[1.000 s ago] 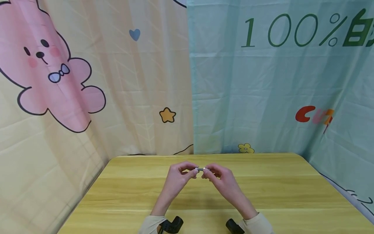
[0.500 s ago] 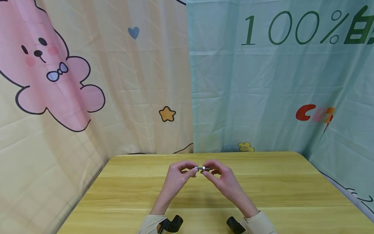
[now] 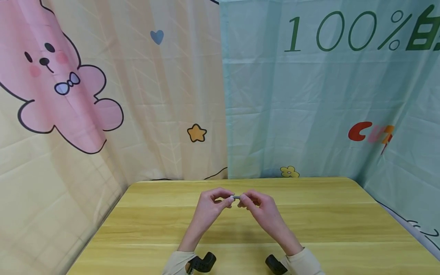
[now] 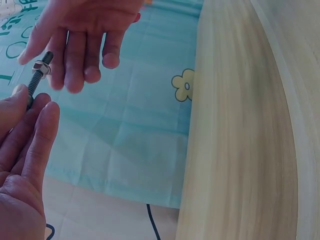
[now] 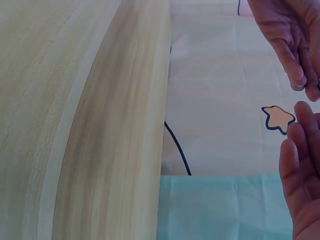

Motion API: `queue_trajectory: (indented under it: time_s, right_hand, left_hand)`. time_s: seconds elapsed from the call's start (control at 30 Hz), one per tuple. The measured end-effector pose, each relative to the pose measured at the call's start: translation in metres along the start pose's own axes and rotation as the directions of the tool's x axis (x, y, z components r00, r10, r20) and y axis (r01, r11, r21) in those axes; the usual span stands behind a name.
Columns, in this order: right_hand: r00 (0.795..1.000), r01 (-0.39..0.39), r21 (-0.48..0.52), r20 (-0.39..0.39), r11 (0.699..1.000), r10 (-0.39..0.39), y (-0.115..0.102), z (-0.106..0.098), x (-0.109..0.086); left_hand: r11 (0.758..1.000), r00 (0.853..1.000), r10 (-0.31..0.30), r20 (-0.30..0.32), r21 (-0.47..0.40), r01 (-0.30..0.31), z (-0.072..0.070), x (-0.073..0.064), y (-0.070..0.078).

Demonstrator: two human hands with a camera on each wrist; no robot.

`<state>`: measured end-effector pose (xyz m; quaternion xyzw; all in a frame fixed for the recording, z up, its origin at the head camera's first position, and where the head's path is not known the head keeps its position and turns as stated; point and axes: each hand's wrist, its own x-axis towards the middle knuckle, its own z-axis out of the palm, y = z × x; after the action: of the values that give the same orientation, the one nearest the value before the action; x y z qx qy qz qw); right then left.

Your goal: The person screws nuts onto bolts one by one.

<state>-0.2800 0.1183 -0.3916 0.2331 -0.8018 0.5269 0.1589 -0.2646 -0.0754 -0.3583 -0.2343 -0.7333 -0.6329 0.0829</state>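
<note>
Surface point(image 3: 165, 225): pale yellow wood-grain, bands running from side to side; far corners rounded; far edge lies close against hanging cloth. Left and rear-left enclosure: beige cloth point(image 3: 148, 99) with soft folds, printed with a pink bear point(image 3: 77, 110) in a bow tie, a blue heart point(image 3: 157, 37) and an orange star point(image 3: 197, 133). Rear-right and right enclosure: blue-green cloth point(image 3: 292, 99), printed with green "100%" lettering point(image 3: 328, 32), a yellow flower point(image 3: 290, 172) just above the surface's far edge, and coloured letters near the corner fold; the two cloths meet behind the hands, near the middle of the head view.

Bolt point(image 4: 35, 82): held above the far half of the surface, between the hands; a nut point(image 4: 41, 67) sits on its thread, near the free end. Left grip point(image 3: 213, 203): thumb and fingertips closed together, pinching the bolt's head end. Right grip point(image 3: 261, 206): fingers nearly straight, thumb and forefinger parted around the nut, thumb standing off it in the left wrist view; forefinger contact cannot be confirmed.
</note>
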Motion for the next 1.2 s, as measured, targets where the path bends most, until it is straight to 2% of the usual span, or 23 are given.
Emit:
queue_trajectory:
  time_s: [0.13,0.27,0.33,0.4,0.5,0.57,1.03,1.2]
  right_hand:
    - [1.0,0.008,0.015,0.013,1.0,-0.008,0.0,-0.001,0.001]
    - [0.996,0.091,0.034,0.021,0.995,-0.092,0.001,-0.001,0.001]
    - [0.991,0.133,0.025,0.02,0.991,-0.133,-0.008,-0.003,0.0]
    - [0.989,0.15,0.015,0.018,0.989,-0.15,-0.009,-0.004,0.001]
    - [0.99,0.136,0.002,0.023,0.991,-0.136,-0.009,-0.005,0.001]
    - [0.993,0.113,0.012,0.026,0.994,-0.113,0.0,-0.004,0.002]
    - [0.999,0.032,0.045,-0.004,0.998,-0.032,0.0,0.0,-0.001]
    - [0.999,0.054,0.025,0.001,0.998,-0.054,0.0,-0.001,0.001]
  left_hand:
    - [1.0,1.0,0.004,0.002,-0.003,-0.004,0.0,0.001,0.0]
    - [1.0,1.0,0.002,-0.007,-0.005,-0.002,-0.001,0.001,-0.001]
    - [1.0,1.0,0.004,-0.011,-0.007,-0.004,-0.001,0.001,-0.002]
    - [1.0,1.0,0.007,-0.01,-0.013,-0.007,-0.001,0.001,-0.002]
    - [1.0,1.0,0.009,-0.007,-0.019,-0.009,-0.001,0.001,-0.001]
    - [1.0,1.0,0.008,-0.006,-0.021,-0.008,-0.001,0.001,-0.001]
    - [0.999,1.0,0.023,-0.001,-0.031,-0.023,0.001,0.0,-0.001]
    - [1.0,1.0,0.02,-0.006,-0.016,-0.02,0.001,0.0,-0.001]
